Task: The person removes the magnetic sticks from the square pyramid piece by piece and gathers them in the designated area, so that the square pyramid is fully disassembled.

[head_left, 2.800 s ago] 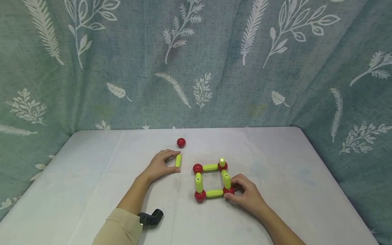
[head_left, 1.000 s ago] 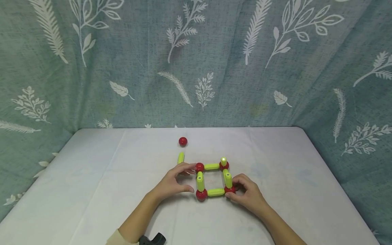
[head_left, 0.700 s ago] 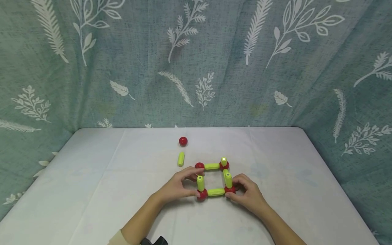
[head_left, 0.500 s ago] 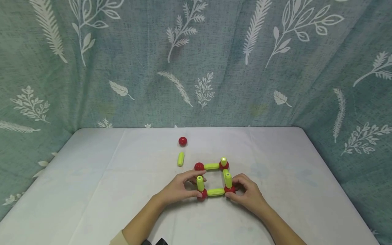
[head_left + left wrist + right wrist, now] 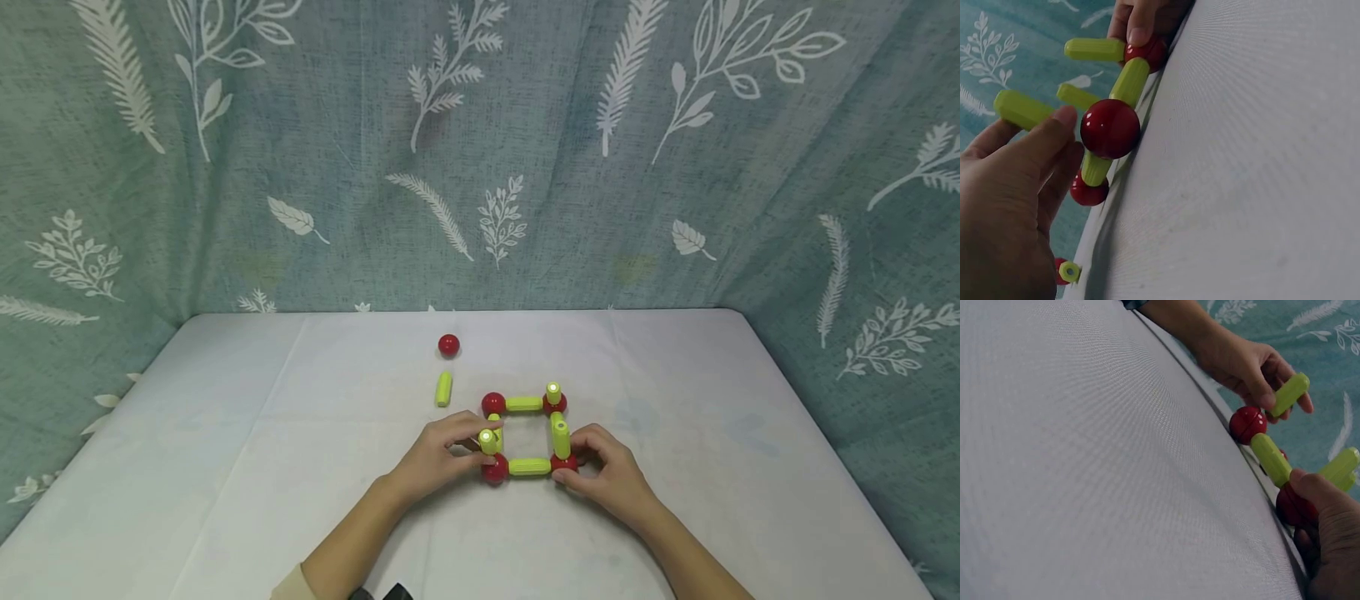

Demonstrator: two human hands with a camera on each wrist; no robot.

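A square of green rods and red balls lies on the table, with upright rods on three of its corners. My left hand (image 5: 438,454) pinches the upright rod (image 5: 487,442) at the near left corner, just above its red ball (image 5: 495,469). In the left wrist view that rod (image 5: 1021,109) lies between thumb and fingers of my left hand (image 5: 1010,212). The right hand (image 5: 611,475) grips the near right ball (image 5: 564,463). Seen from the right wrist, the thumb of this hand (image 5: 1335,531) lies over the ball (image 5: 1296,505).
Beyond the square's left side, a loose green rod (image 5: 443,389) lies on the white-covered table (image 5: 322,375), with a loose red ball (image 5: 448,345) behind it. A patterned curtain (image 5: 322,150) hangs behind the table.
My left hand set the loose rod down and moved right to the near left corner, where its thumb shifted up from the ball to the upright rod. The right hand keeps its grip.
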